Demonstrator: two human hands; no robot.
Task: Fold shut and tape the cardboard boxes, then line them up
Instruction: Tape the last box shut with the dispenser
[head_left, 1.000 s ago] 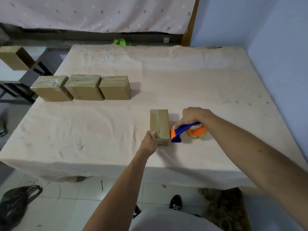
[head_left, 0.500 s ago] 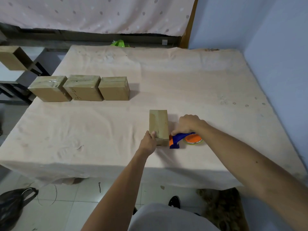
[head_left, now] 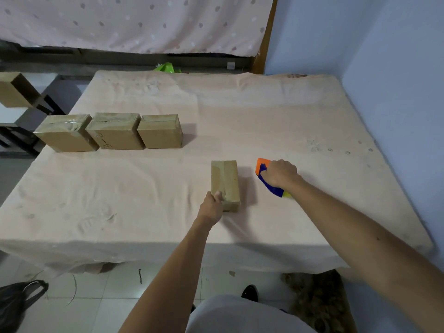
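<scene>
A narrow cardboard box stands on the cloth-covered table, with clear tape running along its top. My left hand grips its near end. My right hand holds a blue and orange tape dispenser a short way to the right of that box, clear of it. Three taped boxes stand side by side in a row at the left: the left box, the middle box with writing on its front, and the right box.
Another cardboard box rests on a dark stand beyond the table's left edge. A blue wall runs close along the right. A black bag lies on the tiled floor at the lower left. A curtain hangs behind the table.
My right hand has lifted the tape dispenser away from the box's near right side and swung it up and to the right. The left hand and box have stayed put.
</scene>
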